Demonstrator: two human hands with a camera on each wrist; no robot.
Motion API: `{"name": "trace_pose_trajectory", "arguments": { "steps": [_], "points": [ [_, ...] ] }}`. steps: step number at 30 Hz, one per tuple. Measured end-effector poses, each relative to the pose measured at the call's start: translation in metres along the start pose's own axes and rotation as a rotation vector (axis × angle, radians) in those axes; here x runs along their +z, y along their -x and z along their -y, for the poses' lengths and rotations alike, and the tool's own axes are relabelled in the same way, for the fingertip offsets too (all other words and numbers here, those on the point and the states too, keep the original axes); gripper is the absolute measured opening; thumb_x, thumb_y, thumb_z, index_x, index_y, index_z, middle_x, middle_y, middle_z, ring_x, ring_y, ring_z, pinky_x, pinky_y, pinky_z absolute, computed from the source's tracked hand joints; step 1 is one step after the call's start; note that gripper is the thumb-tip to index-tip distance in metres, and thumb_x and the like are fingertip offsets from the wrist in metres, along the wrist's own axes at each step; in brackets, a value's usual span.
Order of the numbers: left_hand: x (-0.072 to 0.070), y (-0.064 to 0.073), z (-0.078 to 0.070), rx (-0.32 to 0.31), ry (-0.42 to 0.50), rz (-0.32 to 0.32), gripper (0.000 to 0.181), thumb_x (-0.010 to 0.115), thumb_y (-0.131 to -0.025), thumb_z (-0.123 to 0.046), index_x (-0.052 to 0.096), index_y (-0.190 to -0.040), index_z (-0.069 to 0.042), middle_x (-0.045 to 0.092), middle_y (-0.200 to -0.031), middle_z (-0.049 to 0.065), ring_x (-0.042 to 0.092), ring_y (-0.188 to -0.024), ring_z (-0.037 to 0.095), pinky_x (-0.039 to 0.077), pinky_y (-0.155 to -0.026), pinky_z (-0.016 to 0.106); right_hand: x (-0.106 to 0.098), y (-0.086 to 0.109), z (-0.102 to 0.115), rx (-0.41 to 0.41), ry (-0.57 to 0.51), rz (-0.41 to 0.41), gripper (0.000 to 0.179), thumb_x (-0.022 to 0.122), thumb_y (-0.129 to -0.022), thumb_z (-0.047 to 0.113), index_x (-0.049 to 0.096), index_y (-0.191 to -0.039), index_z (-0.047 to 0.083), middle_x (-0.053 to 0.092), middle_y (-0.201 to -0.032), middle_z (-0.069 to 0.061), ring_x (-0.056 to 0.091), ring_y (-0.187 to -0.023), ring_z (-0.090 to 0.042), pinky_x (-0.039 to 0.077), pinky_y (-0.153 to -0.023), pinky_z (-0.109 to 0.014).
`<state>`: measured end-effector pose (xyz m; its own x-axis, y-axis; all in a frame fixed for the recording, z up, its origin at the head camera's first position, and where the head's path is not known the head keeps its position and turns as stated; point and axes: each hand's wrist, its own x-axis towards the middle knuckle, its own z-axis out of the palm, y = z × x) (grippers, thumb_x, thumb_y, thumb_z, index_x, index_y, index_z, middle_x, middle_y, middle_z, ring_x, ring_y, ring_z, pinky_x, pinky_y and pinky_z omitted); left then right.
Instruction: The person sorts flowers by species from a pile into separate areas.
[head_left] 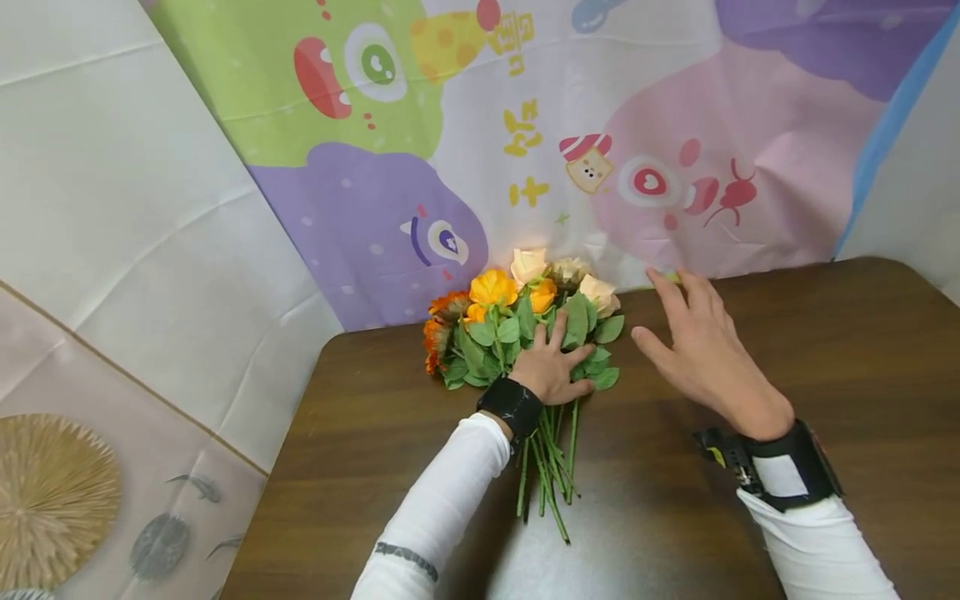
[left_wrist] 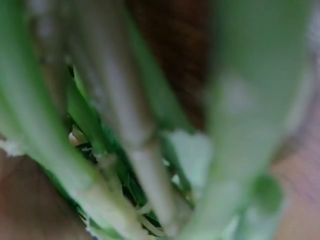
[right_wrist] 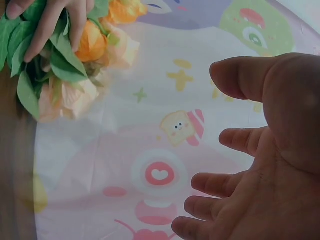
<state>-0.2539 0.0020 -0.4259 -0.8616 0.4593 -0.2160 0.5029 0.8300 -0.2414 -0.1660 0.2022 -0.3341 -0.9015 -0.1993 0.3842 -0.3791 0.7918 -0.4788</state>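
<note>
A bunch of flowers [head_left: 492, 289] with orange, yellow and pale peach heads lies on the wooden table, green stems [head_left: 551, 467] pointing toward me. My left hand [head_left: 550, 371] rests on the leaves just above the stems, its fingers spread across them. Close up in the left wrist view, blurred stems [left_wrist: 145, 170] fill the picture, with skin along both edges. To the right of the flowers, my right hand [head_left: 701, 358] hovers over the table with fingers apart and nothing in it. The right wrist view shows its palm [right_wrist: 270, 185] and extended fingers.
Behind the brown table [head_left: 375, 467] hangs a cartoon-printed cloth [head_left: 555, 100], which meets the table's back edge by the flower heads. A pale patterned cloth [head_left: 150, 250] hangs at the left.
</note>
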Motion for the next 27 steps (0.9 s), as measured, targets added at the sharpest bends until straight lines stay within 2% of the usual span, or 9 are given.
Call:
{"name": "trace_pose_trajectory", "arguments": {
  "steps": [8,27],
  "points": [
    [0.006,0.014,0.013,0.0,0.021,0.023,0.065,0.027,-0.086,-0.07,0.012,-0.144,-0.044,-0.02,-0.152,0.015,0.006,-0.134,0.038,0.054,-0.071,0.041,0.003,0.0,-0.001,-0.009,-0.003,-0.015,0.067,0.055,-0.09,0.032,0.022,-0.144,0.009,0.016,-0.143,-0.033,0.013,-0.128,-0.05,0.017,-0.094,-0.072],
    [0.021,0.036,0.055,-0.034,0.076,0.082,0.066,0.028,-0.087,-0.069,0.009,-0.144,-0.044,-0.024,-0.151,0.014,0.003,-0.134,0.04,0.048,-0.085,0.052,0.008,0.0,0.007,-0.072,0.032,-0.052,0.062,0.06,-0.085,0.024,0.032,-0.136,0.002,0.021,-0.139,-0.035,0.018,-0.126,-0.049,0.022,-0.092,-0.072]
  ]
}}
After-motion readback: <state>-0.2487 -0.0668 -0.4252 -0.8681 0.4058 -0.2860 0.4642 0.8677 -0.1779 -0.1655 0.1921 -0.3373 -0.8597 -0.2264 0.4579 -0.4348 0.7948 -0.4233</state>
